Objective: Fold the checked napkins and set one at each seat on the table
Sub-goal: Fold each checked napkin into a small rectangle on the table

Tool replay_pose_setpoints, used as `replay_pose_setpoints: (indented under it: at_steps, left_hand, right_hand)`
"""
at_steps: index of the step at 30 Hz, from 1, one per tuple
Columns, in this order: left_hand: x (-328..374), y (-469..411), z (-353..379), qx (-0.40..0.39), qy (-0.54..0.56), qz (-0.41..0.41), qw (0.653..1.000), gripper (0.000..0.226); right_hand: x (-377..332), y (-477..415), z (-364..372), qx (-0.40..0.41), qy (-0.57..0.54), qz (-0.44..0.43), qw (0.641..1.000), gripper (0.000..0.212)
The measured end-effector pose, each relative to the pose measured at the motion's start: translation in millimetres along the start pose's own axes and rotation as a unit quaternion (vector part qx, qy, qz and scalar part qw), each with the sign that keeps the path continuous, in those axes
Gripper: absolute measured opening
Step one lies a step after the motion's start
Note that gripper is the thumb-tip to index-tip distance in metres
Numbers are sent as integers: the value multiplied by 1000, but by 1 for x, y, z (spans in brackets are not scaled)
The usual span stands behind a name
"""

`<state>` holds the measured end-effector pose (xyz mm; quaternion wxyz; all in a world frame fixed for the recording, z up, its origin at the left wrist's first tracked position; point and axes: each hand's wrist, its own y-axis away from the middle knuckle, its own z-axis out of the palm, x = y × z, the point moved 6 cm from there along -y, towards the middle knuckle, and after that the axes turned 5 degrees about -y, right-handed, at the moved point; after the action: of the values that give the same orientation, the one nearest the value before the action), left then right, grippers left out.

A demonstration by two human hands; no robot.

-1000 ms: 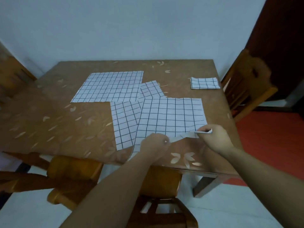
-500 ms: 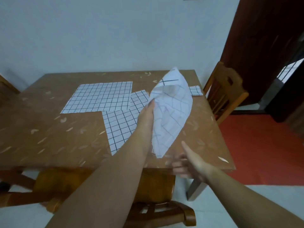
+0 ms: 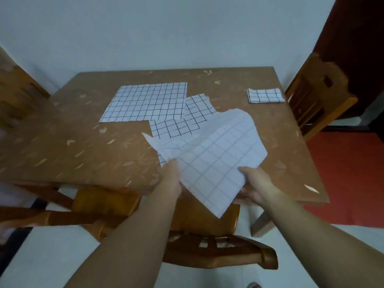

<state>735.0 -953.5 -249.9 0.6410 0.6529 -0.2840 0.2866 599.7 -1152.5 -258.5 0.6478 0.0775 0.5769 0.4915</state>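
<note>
I hold a white checked napkin (image 3: 216,159) in the air above the table's near edge, its pale reverse side facing me. My left hand (image 3: 171,177) pinches its left edge and my right hand (image 3: 256,187) grips its lower right edge from beneath. Two more unfolded checked napkins lie flat on the brown table (image 3: 72,146): a large one (image 3: 147,103) at the centre back and another (image 3: 187,119) partly hidden under the held napkin. A small folded napkin (image 3: 266,95) sits at the far right by the right-hand chair.
A wooden chair (image 3: 318,100) stands at the table's right side, another chair (image 3: 199,242) is tucked in right below my arms, and part of a third (image 3: 14,94) shows at the left. A white wall runs behind the table; red floor lies to the right.
The napkin lay flat on the table with both hands at its near edge; my left hand lifted it, and now both hands hold it spread out, lower and nearer to me.
</note>
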Motion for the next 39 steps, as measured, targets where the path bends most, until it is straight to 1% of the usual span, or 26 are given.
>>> replay_pose_setpoints:
  at_steps: [1,2,3,4,6,8,9,11,13,14,15,16,19,21,23,24,26,28,30,32,33,34,35,37,38,39]
  left_hand:
    - [0,1,-3,-25,-23,-9,999,27]
    - [-4,-3,-7,-45,-66,-15,997,52]
    - [-7,-3,-10,-60,-103,-24,993,70]
    - [-9,-4,-13,-72,-153,-20,985,72]
    - [-14,1,-14,-97,-217,-10,971,51]
    - [-22,2,-13,-115,-262,-13,958,46]
    - [-25,1,-11,-120,-283,-6,952,43]
    - [-30,0,-7,-128,-293,-7,947,34]
    - [-31,2,-2,-130,-286,-14,949,26]
    - [-28,5,0,-126,-280,-8,951,23]
    - [-27,5,3,-124,-269,-7,955,21]
    - [-26,7,6,-123,-256,-10,959,21]
    - [-16,13,19,-114,-215,-1,970,19]
    - [-10,20,30,-117,-184,5,976,16]
    - [-5,24,43,-130,-181,16,975,13]
    - [-3,27,49,-138,-182,23,973,12]
    - [1,32,62,-157,-197,40,967,17]
    - [7,39,77,-199,-218,69,953,30]
    - [10,46,93,-259,-239,95,931,44]
    - [10,50,107,-296,-263,116,911,55]
    - [9,50,112,-294,-296,139,898,58]
    - [8,50,117,-286,-350,178,874,60]
    - [6,49,121,-269,-423,226,835,59]
    - [2,41,125,-216,-568,307,732,58]
    - [0,36,126,-195,-615,329,690,59]
    - [-3,31,126,-181,-644,343,659,60]
  right_hand:
    - [-14,-5,-3,15,9,-33,999,36]
    - [-27,-8,-6,26,13,-61,998,36]
    - [-35,-11,-8,31,20,-74,997,37]
    - [-37,-11,-12,29,30,-66,997,37]
    - [-22,-10,-20,7,76,-9,997,38]
    - [4,-4,-27,-18,104,49,993,38]
    - [15,-3,-31,-23,98,62,993,37]
    - [24,-2,-39,5,81,39,996,40]
    - [15,-4,-47,35,72,-23,997,46]
    - [6,-1,-50,40,75,-58,995,44]
    - [-3,2,-51,29,77,-85,993,39]
    - [-10,6,-52,10,82,-98,992,40]
    - [-22,16,-58,-26,142,-87,986,31]
    - [-27,19,-64,-31,250,-103,962,29]
    - [-29,20,-65,-63,377,-147,913,26]
    - [-32,19,-65,-68,418,-171,889,21]
    - [-40,16,-67,-55,466,-208,858,12]
    - [-45,10,-70,-48,487,-208,847,10]
    - [-50,5,-73,-54,479,-202,853,25]
    - [-58,-3,-81,-42,453,-208,866,40]
    - [-62,-8,-85,-34,435,-211,875,41]
    - [-67,-12,-90,-22,417,-209,884,36]
    - [-71,-16,-93,-13,400,-204,893,29]
    - [-78,-25,-99,-4,369,-198,908,25]
    - [-82,-28,-101,-2,354,-198,914,24]
    - [-86,-31,-103,1,340,-198,919,22]
